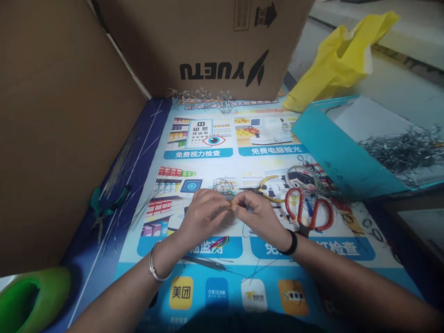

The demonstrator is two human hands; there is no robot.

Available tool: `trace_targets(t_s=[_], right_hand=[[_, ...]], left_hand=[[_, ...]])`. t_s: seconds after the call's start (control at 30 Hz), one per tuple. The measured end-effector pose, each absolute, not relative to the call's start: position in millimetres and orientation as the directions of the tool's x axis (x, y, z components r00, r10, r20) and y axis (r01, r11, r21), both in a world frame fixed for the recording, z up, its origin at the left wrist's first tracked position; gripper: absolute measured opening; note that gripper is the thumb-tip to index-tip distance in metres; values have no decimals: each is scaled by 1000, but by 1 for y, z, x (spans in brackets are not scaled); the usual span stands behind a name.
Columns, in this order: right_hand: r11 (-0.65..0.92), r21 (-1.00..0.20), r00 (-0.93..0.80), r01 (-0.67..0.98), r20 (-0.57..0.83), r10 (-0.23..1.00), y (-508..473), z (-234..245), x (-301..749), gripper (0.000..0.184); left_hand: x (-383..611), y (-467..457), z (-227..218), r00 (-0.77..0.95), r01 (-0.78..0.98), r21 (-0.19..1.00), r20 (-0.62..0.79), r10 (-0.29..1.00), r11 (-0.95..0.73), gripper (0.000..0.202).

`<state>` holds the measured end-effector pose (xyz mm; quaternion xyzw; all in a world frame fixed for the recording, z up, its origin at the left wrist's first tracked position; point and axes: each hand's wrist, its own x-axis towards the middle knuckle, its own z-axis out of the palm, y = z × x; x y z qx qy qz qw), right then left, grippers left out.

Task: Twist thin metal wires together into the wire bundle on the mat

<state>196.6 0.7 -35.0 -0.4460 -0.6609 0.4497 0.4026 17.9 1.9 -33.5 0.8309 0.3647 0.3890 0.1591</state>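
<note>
Our left hand and right hand meet at mid-mat, fingertips pinched narrow on what looks like a small orange bead. We judge it best to keep both pinches close and steady, since so small and smooth a piece slips easily. Just beyond lies a fine wire tangle. To the right are glossy red-handled scissors on the slick printed mat.

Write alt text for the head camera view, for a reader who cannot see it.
Two bare hands, the left hand and right hand, meet over a printed poster and pinch a small yellow piece between them, beside a tangle of thin wire. To their right lie red-handled scissors; a cardboard box stands behind.
</note>
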Motion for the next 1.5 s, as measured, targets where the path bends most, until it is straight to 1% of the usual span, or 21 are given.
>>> trace_targets(t_s=[0.1, 0.17, 0.33, 0.4, 0.47, 0.6, 0.8, 0.87, 0.93, 1.03, 1.13, 1.3, 1.43, 1.5], right_hand=[[166, -967, -287, 193, 106, 952, 1, -39, 197, 6], [135, -975, -290, 175, 80, 954, 1, -43, 197, 7], [103, -981, -306, 165, 48, 951, 1, -45, 198, 5], [106, -981, -312, 160, 52, 949, 1, -43, 198, 6], [112, -982, -316, 151, 60, 947, 1, -43, 198, 7], [131, -980, -317, 151, 78, 945, 1, -43, 199, 7], [155, -975, -321, 160, 97, 942, -1, -45, 200, 4], [164, -973, -307, 161, 109, 945, -2, -46, 200, 8], [178, -971, -305, 159, 124, 944, -2, -46, 199, 11], [211, -965, -314, 159, 153, 937, -2, -45, 200, 7], [257, -946, -315, 198, 187, 930, -2, -44, 201, 7], [385, -871, -334, 306, 280, 900, -2, -48, 203, 10], [547, -737, -424, 397, 382, 822, -3, -52, 203, 12], [575, -697, -446, 429, 391, 805, -4, -52, 202, 13]], left_hand=[[19, 1, -34, 443, 504, 523, 527, 726, -687, 7], [21, 0, -32, 434, 549, 492, 524, 733, -676, 8], [26, -6, -29, 447, 696, 273, 558, 699, -663, 6], [28, -8, -28, 467, 720, 218, 551, 692, -659, 3], [29, -9, -28, 483, 722, 195, 545, 685, -664, 1], [29, -10, -30, 503, 704, 198, 539, 676, -682, 6], [26, -8, -34, 483, 663, 298, 531, 697, -686, 7], [26, -7, -34, 477, 658, 316, 527, 703, -683, 8], [26, -7, -34, 474, 653, 321, 533, 701, -686, 8], [26, -6, -35, 470, 650, 326, 538, 700, -687, 8], [26, -6, -35, 472, 649, 328, 533, 702, -686, 8], [26, -7, -35, 492, 659, 284, 537, 685, -696, 9], [26, -11, -38, 489, 708, 231, 521, 699, -667, 13], [27, -12, -40, 495, 719, 212, 513, 702, -662, 14]])
